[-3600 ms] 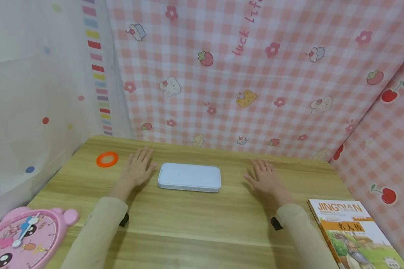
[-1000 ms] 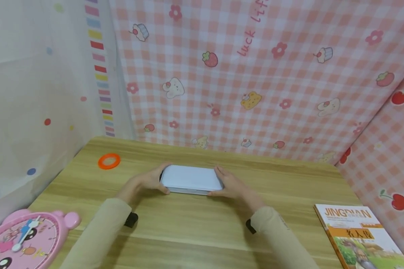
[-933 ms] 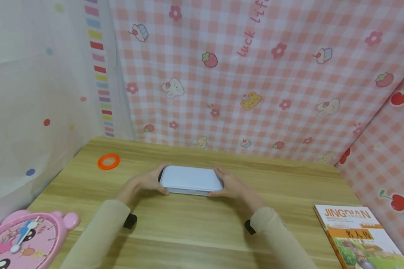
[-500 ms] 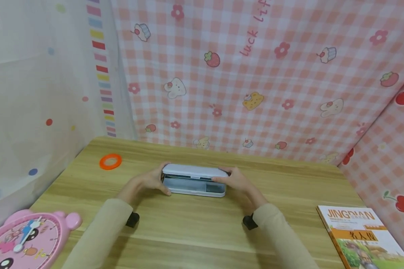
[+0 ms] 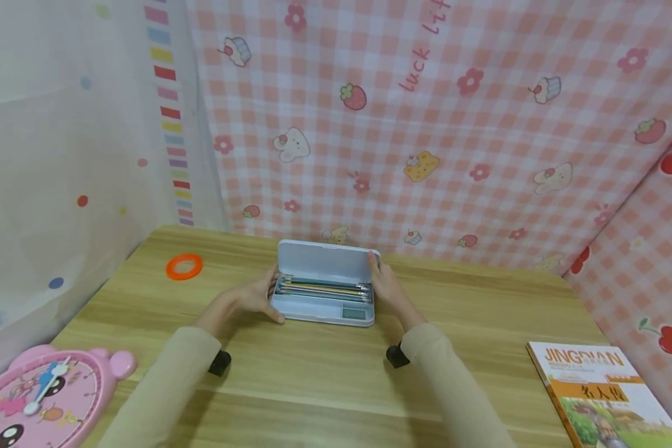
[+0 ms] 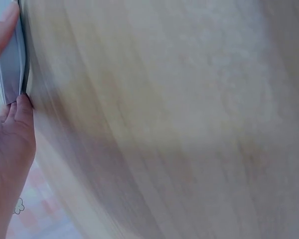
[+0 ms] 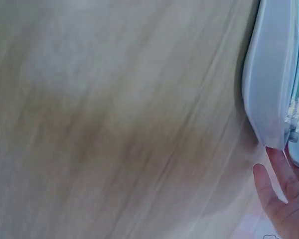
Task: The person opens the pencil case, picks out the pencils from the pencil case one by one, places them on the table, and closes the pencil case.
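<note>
A white pencil case [image 5: 308, 309] stands with its lid [image 5: 325, 261] raised at the back. Several pencils [image 5: 325, 289] lie along its rear part, and a dark green block [image 5: 354, 312] sits in the front right compartment. My left hand [image 5: 252, 297] grips the case's left end, its thumb at the front corner; the left wrist view shows this hand's fingertips [image 6: 23, 102] at the case's edge. At the lid's right end my right hand [image 5: 389, 286] holds the edge, thumb on the inner face. Its other fingers [image 7: 284, 174] reach behind the lid in the right wrist view.
On the wooden table [image 5: 313, 386], an orange ring [image 5: 170, 267] lies at the back left. A pink toy clock [image 5: 84, 417] is at the front left, a book [image 5: 610, 386] at the front right. A checked cloth [image 5: 336, 124] hangs close behind the case.
At first both hands lay flat on the table beside the shut case. They then took its two ends, and my right hand lifted the lid up and back, uncovering the pencils.
</note>
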The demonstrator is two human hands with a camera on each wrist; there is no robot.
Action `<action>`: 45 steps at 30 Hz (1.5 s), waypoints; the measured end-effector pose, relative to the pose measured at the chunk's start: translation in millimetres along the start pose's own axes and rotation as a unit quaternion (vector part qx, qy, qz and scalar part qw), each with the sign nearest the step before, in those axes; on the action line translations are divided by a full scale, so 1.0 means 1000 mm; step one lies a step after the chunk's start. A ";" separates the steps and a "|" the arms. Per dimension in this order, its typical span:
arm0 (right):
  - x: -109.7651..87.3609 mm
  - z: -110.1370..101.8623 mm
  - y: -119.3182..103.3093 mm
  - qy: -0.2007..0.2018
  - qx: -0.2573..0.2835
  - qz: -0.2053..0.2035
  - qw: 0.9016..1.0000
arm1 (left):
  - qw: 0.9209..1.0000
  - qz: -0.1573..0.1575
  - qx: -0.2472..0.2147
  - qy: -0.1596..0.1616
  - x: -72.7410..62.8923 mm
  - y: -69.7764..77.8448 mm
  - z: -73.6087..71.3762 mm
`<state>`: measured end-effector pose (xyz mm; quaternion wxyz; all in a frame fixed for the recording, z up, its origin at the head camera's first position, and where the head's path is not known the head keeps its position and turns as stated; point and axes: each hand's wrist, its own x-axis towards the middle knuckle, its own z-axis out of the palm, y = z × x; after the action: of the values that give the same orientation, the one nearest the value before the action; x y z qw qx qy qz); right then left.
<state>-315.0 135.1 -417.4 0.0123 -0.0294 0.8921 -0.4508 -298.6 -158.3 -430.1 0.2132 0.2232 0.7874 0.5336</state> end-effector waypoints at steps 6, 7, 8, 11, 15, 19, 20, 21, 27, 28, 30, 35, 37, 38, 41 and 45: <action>0.062 0.019 0.081 0.024 -0.012 -0.040 0.999 | 1.000 0.000 0.025 -0.010 0.003 0.007 -0.001; 0.076 0.025 0.097 0.036 -0.026 -0.047 0.998 | 0.999 -0.005 0.037 -0.009 0.003 0.009 -0.001; 0.091 0.032 0.113 0.044 -0.036 -0.039 0.998 | 0.999 -0.007 0.048 -0.010 0.003 0.010 -0.001; 0.099 0.037 0.120 0.028 -0.049 -0.003 0.998 | 0.995 -0.013 0.094 -0.018 0.002 0.015 -0.003; 0.091 0.039 0.109 0.007 -0.042 0.026 0.999 | 0.981 -0.037 0.188 -0.022 0.001 0.022 -0.006; 0.085 0.039 0.100 0.021 -0.017 0.056 0.998 | 0.945 -0.076 0.318 -0.020 0.004 0.033 -0.005; 0.086 0.040 0.100 0.027 -0.015 0.056 0.998 | 0.934 -0.083 0.348 -0.025 0.006 0.037 -0.005; 0.086 0.039 0.099 0.027 -0.009 0.067 0.997 | 0.923 -0.096 0.371 -0.034 0.008 0.040 -0.005; 0.089 0.045 0.110 0.097 -0.006 0.008 0.995 | 0.869 -0.175 0.453 -0.098 0.020 0.053 -0.004; 0.081 0.043 0.100 0.107 -0.003 -0.003 0.994 | 0.863 -0.185 0.458 -0.103 0.021 0.054 -0.004; 0.054 0.032 0.065 0.111 0.011 -0.001 0.994 | 0.853 -0.203 0.468 -0.113 0.023 0.054 -0.005; 0.011 0.012 0.008 0.057 -0.043 -0.098 0.993 | 0.864 -0.195 0.449 -0.120 0.022 0.051 -0.008; 0.006 0.006 0.000 -0.001 -0.092 -0.140 0.986 | 0.876 -0.184 0.430 -0.115 0.021 0.049 -0.010; 0.003 0.003 -0.004 -0.031 -0.116 -0.156 0.981 | 0.882 -0.178 0.422 -0.112 0.020 0.048 -0.011; 0.002 -0.001 -0.006 -0.100 -0.169 -0.178 0.964 | 0.891 -0.170 0.407 -0.108 0.020 0.044 -0.013; 0.003 -0.003 -0.005 -0.136 -0.215 -0.212 0.944 | 0.894 -0.169 0.398 -0.112 0.022 0.041 -0.013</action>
<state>-317.6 133.9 -411.5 0.0310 -0.2808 0.9307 -0.2325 -318.7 -142.0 -389.6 0.2802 0.2109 0.9309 0.1024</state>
